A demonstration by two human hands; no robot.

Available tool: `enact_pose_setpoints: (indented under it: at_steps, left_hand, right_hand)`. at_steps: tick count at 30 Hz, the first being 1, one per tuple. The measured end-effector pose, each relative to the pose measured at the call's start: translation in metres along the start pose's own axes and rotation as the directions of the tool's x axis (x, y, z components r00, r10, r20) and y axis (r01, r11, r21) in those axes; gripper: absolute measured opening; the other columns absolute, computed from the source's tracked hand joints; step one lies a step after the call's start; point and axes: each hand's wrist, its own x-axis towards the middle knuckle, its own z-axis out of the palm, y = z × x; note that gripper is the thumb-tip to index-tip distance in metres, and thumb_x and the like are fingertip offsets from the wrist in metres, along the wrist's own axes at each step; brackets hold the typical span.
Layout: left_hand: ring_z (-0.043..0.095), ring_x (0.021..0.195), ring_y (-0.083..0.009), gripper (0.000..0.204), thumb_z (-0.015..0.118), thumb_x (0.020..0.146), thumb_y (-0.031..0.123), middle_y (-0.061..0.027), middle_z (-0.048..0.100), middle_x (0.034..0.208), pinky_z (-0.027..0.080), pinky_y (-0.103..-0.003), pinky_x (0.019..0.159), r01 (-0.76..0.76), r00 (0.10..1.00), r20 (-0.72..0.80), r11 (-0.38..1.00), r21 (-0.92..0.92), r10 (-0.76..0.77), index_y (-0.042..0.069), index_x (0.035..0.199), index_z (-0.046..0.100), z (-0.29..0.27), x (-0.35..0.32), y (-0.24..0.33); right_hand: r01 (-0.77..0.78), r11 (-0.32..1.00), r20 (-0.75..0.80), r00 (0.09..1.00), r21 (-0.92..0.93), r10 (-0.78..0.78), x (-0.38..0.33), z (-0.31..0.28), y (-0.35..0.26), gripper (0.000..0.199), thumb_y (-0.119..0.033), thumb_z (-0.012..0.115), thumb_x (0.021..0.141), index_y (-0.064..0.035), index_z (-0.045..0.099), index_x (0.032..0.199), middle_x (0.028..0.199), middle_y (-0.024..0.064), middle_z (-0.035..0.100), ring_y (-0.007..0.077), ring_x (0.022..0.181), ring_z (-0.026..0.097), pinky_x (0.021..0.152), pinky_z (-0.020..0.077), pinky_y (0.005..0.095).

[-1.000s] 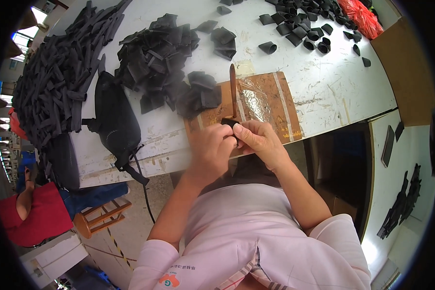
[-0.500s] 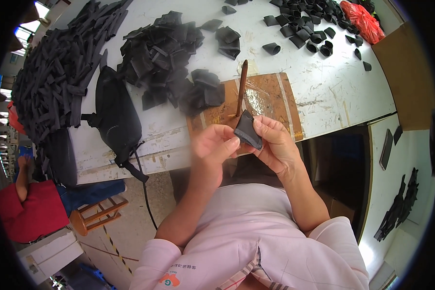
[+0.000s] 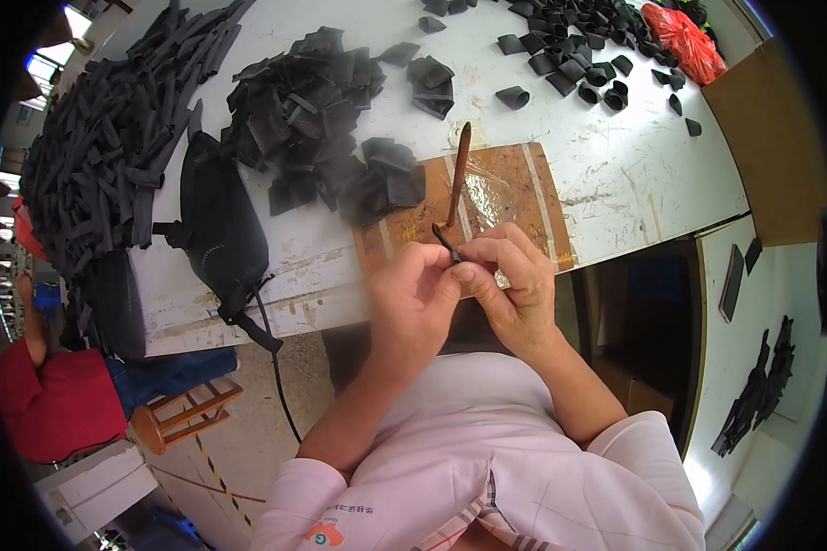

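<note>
In the head view we take the brown board (image 3: 524,197) on the white table (image 3: 634,156) as our landmark. Just below its near edge, our left hand (image 3: 412,303) and right hand (image 3: 516,285) meet. The fingertips of both hands are pinched closed on one small black piece (image 3: 447,246), which is held in the air over the front edge of the board. A thin brown stick (image 3: 457,174) lies on the board, just above the piece. Left of the board there is a heap of black cut pieces (image 3: 322,110), and further left a black bag (image 3: 216,220). Beyond the board, at the far side, we see small black loops (image 3: 570,55).
</note>
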Motion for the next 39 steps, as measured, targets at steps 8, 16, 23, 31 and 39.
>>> enact_pose_setpoints:
  at_steps: [8, 16, 23, 31, 39]
  left_hand:
    - [0.042, 0.041, -0.0039, 0.012, 0.054, 0.076, -0.007, -0.0080, 0.057, 0.070, 0.032, -0.015, 0.038, 0.069, 0.937, -0.311, 0.956, -0.287, -0.161, 0.000, 0.086, 0.053, 0.013, 0.007, 0.010]
    - [0.038, 0.045, -0.0017, 0.019, 0.050, 0.073, -0.007, -0.0053, 0.054, 0.077, 0.029, -0.015, 0.040, 0.135, 0.983, -0.026, 0.801, -0.583, -0.184, 0.000, 0.091, 0.050, -0.004, 0.016, 0.027]
    - [0.039, 0.039, -0.0026, 0.024, 0.046, 0.073, -0.008, -0.0142, 0.059, 0.083, 0.029, -0.017, 0.033, -0.002, 0.993, -0.085, 0.704, -0.711, -0.084, -0.004, 0.096, 0.048, -0.005, 0.034, 0.046]
    - [0.029, 0.029, -0.0035, 0.025, 0.040, 0.080, -0.003, -0.0118, 0.057, 0.071, 0.022, -0.017, 0.029, 0.408, 0.909, 0.381, 0.174, -0.896, -0.170, -0.004, 0.103, 0.049, -0.024, 0.076, 0.046]
    - [0.048, 0.048, -0.0035, 0.022, 0.048, 0.083, 0.003, -0.0092, 0.059, 0.082, 0.033, -0.016, 0.038, 0.012, 1.000, -0.012, 0.804, -0.594, -0.024, -0.002, 0.104, 0.051, -0.012, 0.066, 0.044]
  right_hand:
    - [0.166, 0.885, -0.113, 0.965, -0.435, -0.236, 0.013, 0.017, 0.005, 0.014, -0.003, 0.062, 0.068, -0.0015, 0.055, 0.079, 0.071, 0.0072, 0.048, 0.0198, 0.060, 0.048, 0.049, 0.0408, 0.0301]
    - [-0.554, -0.035, 0.514, 0.743, 0.831, 0.429, 0.023, -0.006, -0.018, 0.008, -0.009, 0.063, 0.076, -0.0039, 0.057, 0.075, 0.068, -0.0027, 0.050, 0.0053, 0.058, 0.042, 0.051, 0.0344, 0.0171]
    - [-0.556, 0.571, 0.415, 0.831, 0.604, 0.370, 0.052, -0.027, -0.043, 0.024, -0.027, 0.055, 0.086, -0.0073, 0.053, 0.072, 0.065, -0.0059, 0.047, 0.0030, 0.060, 0.042, 0.052, 0.0353, 0.0181]
    - [-0.537, 0.464, 0.472, 0.843, 0.704, 0.260, 0.109, -0.026, -0.021, 0.027, -0.028, 0.055, 0.086, -0.0061, 0.053, 0.071, 0.061, -0.0053, 0.043, 0.0023, 0.050, 0.033, 0.043, 0.0258, 0.0175]
    - [-0.441, 0.712, 0.074, 0.872, 0.547, 0.483, 0.059, -0.022, 0.019, 0.028, -0.028, 0.052, 0.088, -0.0051, 0.050, 0.071, 0.057, -0.0069, 0.038, 0.0021, 0.049, 0.031, 0.043, 0.0246, 0.0193]
